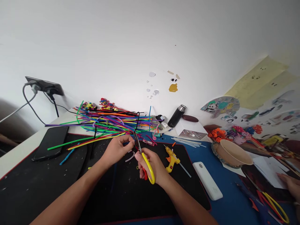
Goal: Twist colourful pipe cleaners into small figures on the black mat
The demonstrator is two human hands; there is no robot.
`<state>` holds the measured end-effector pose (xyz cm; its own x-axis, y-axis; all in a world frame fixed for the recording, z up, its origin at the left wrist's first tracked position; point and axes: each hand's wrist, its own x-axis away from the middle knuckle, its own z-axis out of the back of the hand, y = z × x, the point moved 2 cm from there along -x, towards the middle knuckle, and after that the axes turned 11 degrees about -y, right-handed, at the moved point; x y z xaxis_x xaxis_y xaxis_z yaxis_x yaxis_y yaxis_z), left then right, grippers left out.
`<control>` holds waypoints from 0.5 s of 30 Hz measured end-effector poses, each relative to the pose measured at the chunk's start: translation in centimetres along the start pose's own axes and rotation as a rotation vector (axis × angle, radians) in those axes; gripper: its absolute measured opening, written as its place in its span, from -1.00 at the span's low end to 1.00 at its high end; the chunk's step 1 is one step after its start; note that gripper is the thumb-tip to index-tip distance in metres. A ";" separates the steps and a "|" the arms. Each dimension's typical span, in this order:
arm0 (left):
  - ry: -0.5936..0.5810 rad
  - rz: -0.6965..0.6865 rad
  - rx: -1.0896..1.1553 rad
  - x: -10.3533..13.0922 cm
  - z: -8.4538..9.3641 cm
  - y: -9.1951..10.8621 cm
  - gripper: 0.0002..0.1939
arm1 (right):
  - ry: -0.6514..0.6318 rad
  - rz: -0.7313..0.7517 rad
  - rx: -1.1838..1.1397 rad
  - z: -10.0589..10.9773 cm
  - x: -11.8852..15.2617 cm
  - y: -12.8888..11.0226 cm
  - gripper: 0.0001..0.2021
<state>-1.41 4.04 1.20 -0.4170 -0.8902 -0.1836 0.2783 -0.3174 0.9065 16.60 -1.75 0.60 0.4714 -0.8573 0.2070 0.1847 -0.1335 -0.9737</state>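
My right hand (151, 162) is closed around scissors (147, 168) with yellow and red handles, their blades pointing up and away beside my left fingertips. My left hand (120, 148) is closed in a pinch next to the blades. A thin black pipe cleaner (137, 120) rises from there, bent at its top; its lower end is hidden by the fingers and blades. Just beyond both hands lies a large pile of coloured pipe cleaners (110, 122). A pale curved piece (130, 157) rests on the black mat (126, 193) between the hands.
A yellow glue gun (172, 160) and white power bank (207, 180) lie right. A phone (50, 143) is left; a black flask (177, 115) leans near the wall. Farther right are a bowl (234, 153), another pair of scissors (275, 203) and another person's hand (290, 184).
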 end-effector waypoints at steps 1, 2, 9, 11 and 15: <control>-0.002 0.002 -0.008 0.0 0.0 0.0 -0.73 | 0.002 -0.006 0.002 0.0 0.0 0.0 -0.52; -0.003 0.004 -0.015 0.0 0.0 0.1 -0.73 | 0.005 -0.012 0.006 0.0 0.0 0.0 -0.52; -0.023 0.015 -0.034 -0.1 -0.2 0.5 -0.74 | 0.038 -0.055 0.010 -0.1 0.0 0.5 -0.53; -0.020 0.017 -0.047 -0.1 -0.3 0.6 -0.73 | 0.048 -0.064 0.008 -0.1 0.0 0.6 -0.55; -0.056 0.014 -0.094 -0.1 -0.5 0.7 -0.74 | 0.065 -0.113 0.035 -0.2 0.4 0.5 -0.61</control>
<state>-0.73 3.71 1.60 -0.4593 -0.8761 -0.1469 0.3632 -0.3361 0.8690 16.71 -2.21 0.18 0.3893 -0.8682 0.3078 0.2637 -0.2151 -0.9403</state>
